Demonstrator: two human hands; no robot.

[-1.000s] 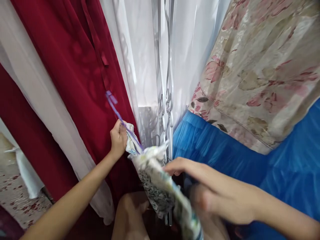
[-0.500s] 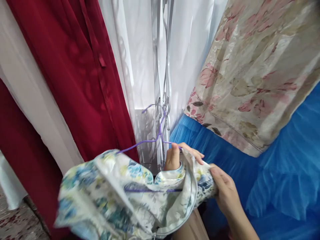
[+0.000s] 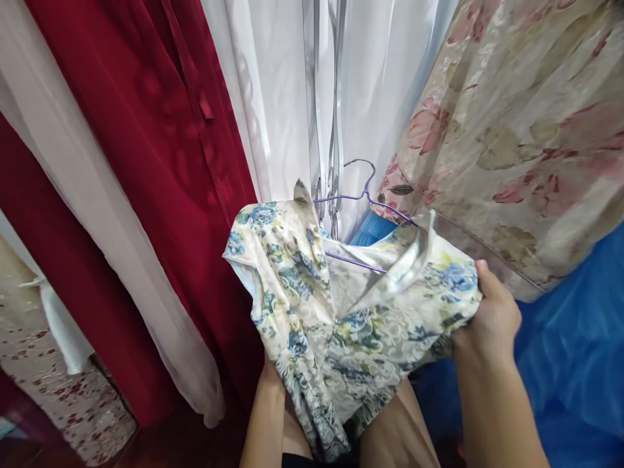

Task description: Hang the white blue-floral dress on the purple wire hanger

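A white blouse-like garment [image 3: 385,344] with blue, green and yellow flowers is spread in front of me, its V-neck facing up. A thin purple hanger [image 3: 364,194] sits inside its shoulders; its hook stands above the neckline. My right hand [image 3: 494,315] is closed on the garment's right shoulder edge, thumb on top. Low on the left, my left hand [image 3: 272,378] is against the garment's side, with its fingers hidden behind the cloth. The lower part of the garment hangs bunched over my legs.
Dark red cloth [image 3: 160,130] and a pale sheer panel [image 3: 97,156] hang at left. White fabric [image 3: 277,97] with silvery metal bars [image 3: 336,97] is straight ahead. On the right hang a pink-flowered beige garment [image 3: 526,143] and blue tulle [image 3: 575,364].
My left hand has come out of the neckline and moved down to the garment's left side. The garment has turned more front-up, and the hanger hook has shifted right. My right hand stays on the shoulder.
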